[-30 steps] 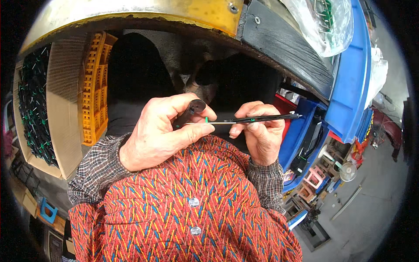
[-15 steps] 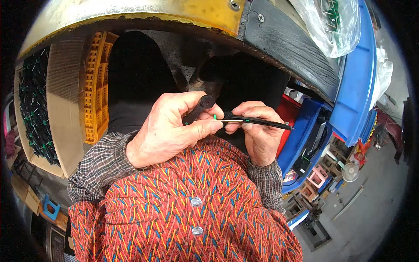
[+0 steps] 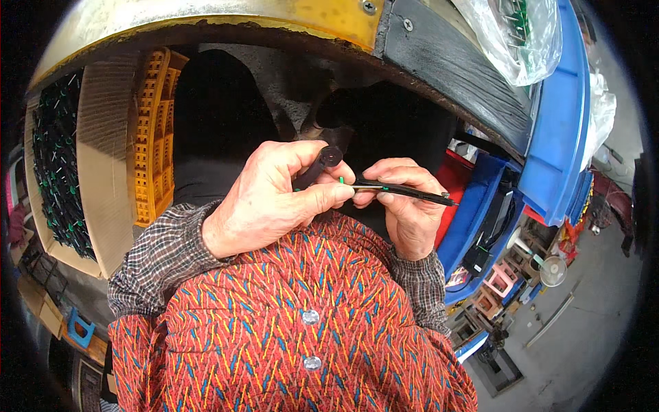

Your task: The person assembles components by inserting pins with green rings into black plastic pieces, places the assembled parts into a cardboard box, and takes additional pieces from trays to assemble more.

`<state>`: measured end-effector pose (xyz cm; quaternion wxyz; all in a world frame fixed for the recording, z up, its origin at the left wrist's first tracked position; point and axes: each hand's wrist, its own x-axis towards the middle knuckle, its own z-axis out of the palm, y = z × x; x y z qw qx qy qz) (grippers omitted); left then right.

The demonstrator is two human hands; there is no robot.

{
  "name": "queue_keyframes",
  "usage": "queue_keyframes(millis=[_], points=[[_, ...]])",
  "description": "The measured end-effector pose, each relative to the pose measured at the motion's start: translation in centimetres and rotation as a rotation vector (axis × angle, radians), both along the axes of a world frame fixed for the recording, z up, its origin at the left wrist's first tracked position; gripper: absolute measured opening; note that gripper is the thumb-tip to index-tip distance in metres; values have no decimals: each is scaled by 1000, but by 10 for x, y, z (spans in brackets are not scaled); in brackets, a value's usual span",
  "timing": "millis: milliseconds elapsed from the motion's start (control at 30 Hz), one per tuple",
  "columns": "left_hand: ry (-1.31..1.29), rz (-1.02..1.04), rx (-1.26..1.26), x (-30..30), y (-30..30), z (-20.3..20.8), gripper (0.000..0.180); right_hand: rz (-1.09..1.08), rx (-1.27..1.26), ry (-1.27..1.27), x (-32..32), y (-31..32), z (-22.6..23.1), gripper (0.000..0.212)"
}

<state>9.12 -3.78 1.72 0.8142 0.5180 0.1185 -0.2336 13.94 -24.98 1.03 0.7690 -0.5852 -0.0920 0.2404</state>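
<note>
Above my lap, my left hand (image 3: 254, 202) is closed round a black cylinder with a round, holed end (image 3: 331, 156). A small green piece (image 3: 342, 180) stands up by its thumb and index fingertip. My right hand (image 3: 412, 209) pinches a slim black strip (image 3: 419, 195) with a pointed right end. A thin silvery rod (image 3: 365, 187) with a green spot runs along the strip, its left end meeting my left thumb tip. Both hands nearly touch at the fingertips. How the rod and strip join is hidden by my fingers.
On the left, a cardboard box (image 3: 103, 158) holds many black pieces with green bits, beside an orange plastic crate (image 3: 152, 137). A worn table edge (image 3: 274, 22) crosses ahead. At right are a blue tray (image 3: 559, 137), a clear plastic bag (image 3: 528, 58) and a blue bin (image 3: 473, 206).
Both hands keep their grips in nearly the same place. The strip's pointed right end sits slightly lower and further left, and less of the silvery rod shows.
</note>
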Motion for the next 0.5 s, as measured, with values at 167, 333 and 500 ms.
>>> queue_keyframes(millis=[167, 333, 500], points=[[-10, -21, 4, 1, 2, 0, 14, 24, -5, 11, 0, 1, 2, 21], [-25, -19, 11, 3, 0, 0, 14, 29, -16, -1, 1, 0, 4, 21], [-37, -27, 13, 4, 0, 0, 14, 40, -8, -30, 2, -1, 5, 23]])
